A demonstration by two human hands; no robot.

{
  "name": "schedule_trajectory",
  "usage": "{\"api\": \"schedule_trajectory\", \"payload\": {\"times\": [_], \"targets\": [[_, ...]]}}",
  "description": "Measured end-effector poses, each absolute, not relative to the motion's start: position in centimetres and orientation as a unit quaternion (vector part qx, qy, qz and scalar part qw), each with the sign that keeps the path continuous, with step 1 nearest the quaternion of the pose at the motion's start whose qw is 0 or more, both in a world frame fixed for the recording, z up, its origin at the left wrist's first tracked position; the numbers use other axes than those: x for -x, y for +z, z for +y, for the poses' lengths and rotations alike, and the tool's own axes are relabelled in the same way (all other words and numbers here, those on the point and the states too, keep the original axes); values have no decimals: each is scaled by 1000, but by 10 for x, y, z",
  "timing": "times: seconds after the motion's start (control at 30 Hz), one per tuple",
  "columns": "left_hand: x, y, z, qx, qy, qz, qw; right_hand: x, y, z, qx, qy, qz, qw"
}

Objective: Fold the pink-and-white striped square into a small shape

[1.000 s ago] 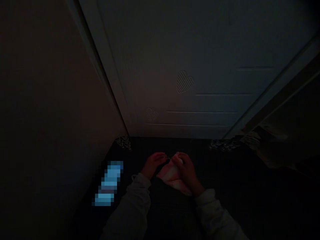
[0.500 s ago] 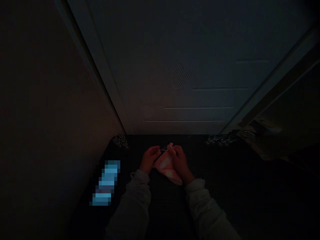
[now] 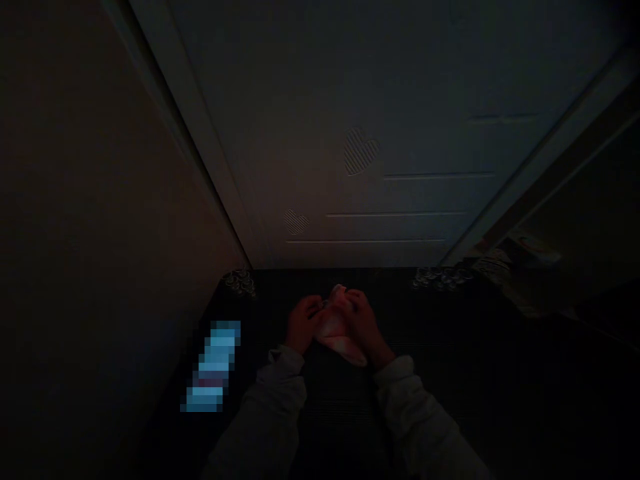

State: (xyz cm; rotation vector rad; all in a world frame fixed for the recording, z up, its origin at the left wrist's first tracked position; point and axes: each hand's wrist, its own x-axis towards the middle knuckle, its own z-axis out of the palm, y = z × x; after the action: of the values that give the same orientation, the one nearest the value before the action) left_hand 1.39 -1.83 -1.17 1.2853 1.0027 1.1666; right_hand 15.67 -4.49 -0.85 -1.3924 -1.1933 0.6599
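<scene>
A soft pink-and-white cloth piece (image 3: pixel 334 323) lies between my hands in very dim light, its lower end resting toward the table. My right hand (image 3: pixel 361 313) is closed on its upper right side, fingers bent over the top edge. My left hand (image 3: pixel 303 321) is closed at the cloth's upper left. Between its fingertips and the cloth shows a small shiny metal piece (image 3: pixel 325 303), mostly hidden and too dark to make out fully.
A lit, blurred-out phone-like screen (image 3: pixel 213 367) lies on the dark table (image 3: pixel 340 413) at left. Small metal rings (image 3: pixel 240 283) are heaped at the back left, more rings (image 3: pixel 440 278) at the back right. A panel with embossed hearts (image 3: pixel 360 152) stands behind.
My left hand has moved slightly right, closer to the cloth, and the metal piece is now more covered. The cloth's upper part is more bunched up between my hands.
</scene>
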Motion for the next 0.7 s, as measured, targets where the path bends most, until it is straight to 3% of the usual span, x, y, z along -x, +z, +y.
{"api": "schedule_trajectory", "payload": {"times": [0.27,0.5,0.7], "targets": [[-11,-21,-19,-600,481,416,486,-162,-10,-48,554,412,-513,510],[-12,-17,-22,-639,481,431,419,-157,-5,-53,558,408,-490,532],[-15,-10,-21,-522,457,423,583,-152,-2,-56,548,396,-459,577]]}}
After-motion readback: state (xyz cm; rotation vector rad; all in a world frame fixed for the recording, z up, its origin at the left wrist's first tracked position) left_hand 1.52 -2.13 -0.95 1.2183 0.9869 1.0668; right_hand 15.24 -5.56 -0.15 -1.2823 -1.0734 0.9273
